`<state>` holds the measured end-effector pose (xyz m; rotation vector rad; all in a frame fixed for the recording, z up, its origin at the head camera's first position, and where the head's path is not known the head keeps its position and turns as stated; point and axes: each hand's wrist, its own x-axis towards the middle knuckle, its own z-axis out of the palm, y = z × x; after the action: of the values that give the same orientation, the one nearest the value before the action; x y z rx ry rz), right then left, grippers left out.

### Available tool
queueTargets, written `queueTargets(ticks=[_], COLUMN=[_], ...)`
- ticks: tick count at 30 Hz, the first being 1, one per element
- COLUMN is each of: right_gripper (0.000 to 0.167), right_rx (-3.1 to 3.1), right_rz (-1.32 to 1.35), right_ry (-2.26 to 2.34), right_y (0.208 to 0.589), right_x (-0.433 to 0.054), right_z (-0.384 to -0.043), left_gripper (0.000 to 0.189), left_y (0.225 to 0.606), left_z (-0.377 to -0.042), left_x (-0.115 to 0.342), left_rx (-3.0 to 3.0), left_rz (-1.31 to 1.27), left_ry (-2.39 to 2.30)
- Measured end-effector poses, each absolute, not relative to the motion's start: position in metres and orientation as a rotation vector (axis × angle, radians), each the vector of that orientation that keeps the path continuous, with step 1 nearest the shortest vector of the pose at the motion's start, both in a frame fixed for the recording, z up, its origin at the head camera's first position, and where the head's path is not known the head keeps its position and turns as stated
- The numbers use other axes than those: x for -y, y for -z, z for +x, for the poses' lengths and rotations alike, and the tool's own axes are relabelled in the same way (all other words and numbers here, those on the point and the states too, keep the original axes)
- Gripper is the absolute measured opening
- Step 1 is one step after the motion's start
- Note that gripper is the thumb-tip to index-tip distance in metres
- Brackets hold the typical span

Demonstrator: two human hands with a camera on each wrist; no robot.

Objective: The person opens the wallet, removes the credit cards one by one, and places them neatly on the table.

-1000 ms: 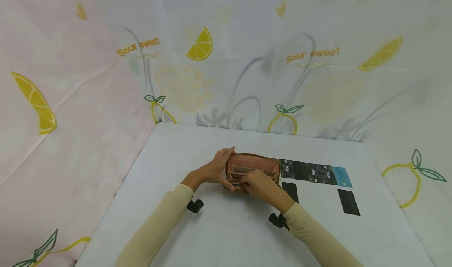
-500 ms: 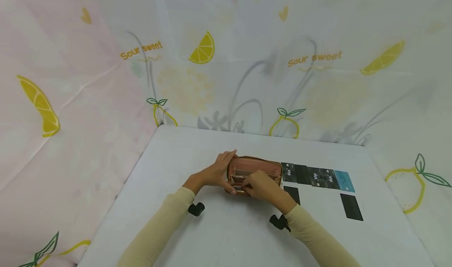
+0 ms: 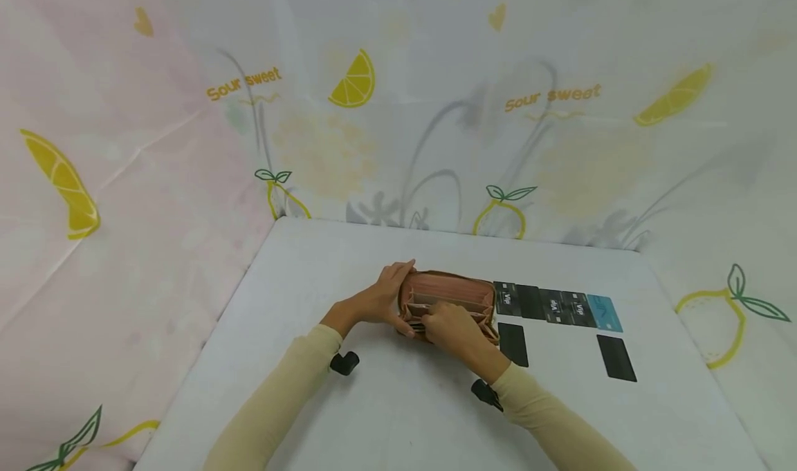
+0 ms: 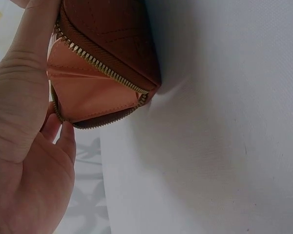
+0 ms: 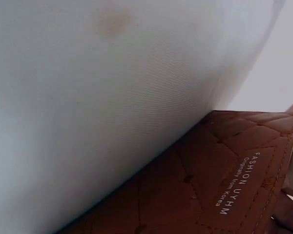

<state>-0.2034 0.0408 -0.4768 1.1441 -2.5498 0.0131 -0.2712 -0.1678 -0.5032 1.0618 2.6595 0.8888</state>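
Note:
A brown zip-around wallet [image 3: 452, 284] stands unzipped on the table, its pleated inner pockets facing up. My left hand [image 3: 376, 303] grips its left end, thumb along the front and fingers behind. In the left wrist view, a brass zipper and a folded side gusset of the wallet [image 4: 95, 95] show beside this hand [image 4: 19, 117]. My right hand [image 3: 457, 329] reaches into the front pockets with bent fingers; I cannot tell what its hidden fingertips hold. The right wrist view shows the quilted outside of the wallet [image 5: 185, 195] with white lettering.
To the wallet's right, several black cards [image 3: 554, 306] lie in a row ending in a blue card [image 3: 605, 312]. Below that row lie two more black cards, one near the wallet [image 3: 513, 345] and one farther right [image 3: 616, 357]. A lemon-print cloth [image 3: 398, 139] surrounds the white table [image 3: 386, 416].
My right hand has shifted slightly within the wallet, away from the front edge, its wrist swinging left. More of the near black card now shows. My left hand keeps its grip.

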Motion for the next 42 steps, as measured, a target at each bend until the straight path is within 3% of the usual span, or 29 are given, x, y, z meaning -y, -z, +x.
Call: queueTargets(ticks=[8,19,31,36,42], right_gripper=[0.008,0.010,0.009,0.012,0.011], right_rx=[2.528,2.393,2.423,2.477,2.528], right_rz=[1.120,1.207,1.259,1.135,0.917], right_ry=[0.035,0.089,-0.446,-0.753,-0.971], right_y=[0.468,0.476,0.457,0.436,0.437], right_x=[-0.040,-0.036,-0.055,-0.071,-0.095], right_z=[-0.196,-0.195,-0.210,-0.208,-0.203], left_gripper=[0.140,0.139,0.139,0.140,0.140], left_y=[0.505,0.503,0.499,0.499,0.502], left_z=[-0.272,-0.270,-0.271,-0.272,-0.274], left_x=[0.170,0.170,0.168,0.168,0.169], left_rx=[-2.642,-2.652,-2.643,-2.645,-2.658], left_rz=[1.074,1.055,1.045,1.023,1.047], left_ry=[-0.902,-0.884,-0.882,-0.876,-0.879])
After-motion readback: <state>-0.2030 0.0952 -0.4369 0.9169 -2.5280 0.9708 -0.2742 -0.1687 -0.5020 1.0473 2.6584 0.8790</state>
